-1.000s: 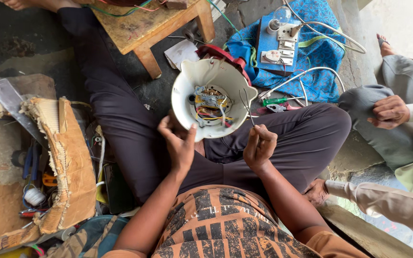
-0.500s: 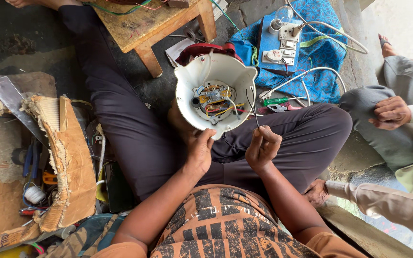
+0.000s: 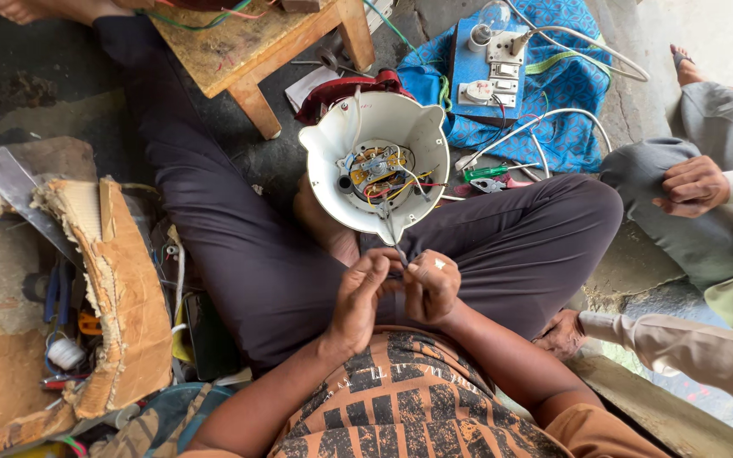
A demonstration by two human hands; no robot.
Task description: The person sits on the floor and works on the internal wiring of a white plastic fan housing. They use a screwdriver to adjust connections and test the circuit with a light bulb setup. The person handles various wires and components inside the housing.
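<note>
White plastic, a round shell (image 3: 324,161) with scalloped rim, rests tilted on the seated person's crossed legs, its open side up, showing a motor plate (image 3: 372,170) with red, yellow and black wires (image 3: 407,188) at its middle. A thin dark lead (image 3: 392,233) runs down from that plate to the two hands, which meet just below the shell's lower rim. The left hand (image 3: 358,297) has its fingertips curled in and pinched on the end of the lead; the right hand (image 3: 432,287) is bunched beside it, thumb and forefinger pressed together on the same small end, the two hands touching. What exactly lies between the fingertips is too small to tell. Behind the shell lies a red cloth (image 3: 341,89), and further off a blue cloth (image 3: 553,93) bearing a blue switch board (image 3: 472,64) with white sockets and a white cable (image 3: 579,64). A green screwdriver (image 3: 485,172) lies near the right knee. A wooden stool (image 3: 239,51) stands to the upper left, and a torn cardboard box (image 3: 112,288) of tools sits at the left. Another person's hand (image 3: 693,185) rests on a grey knee at the right, well apart.
</note>
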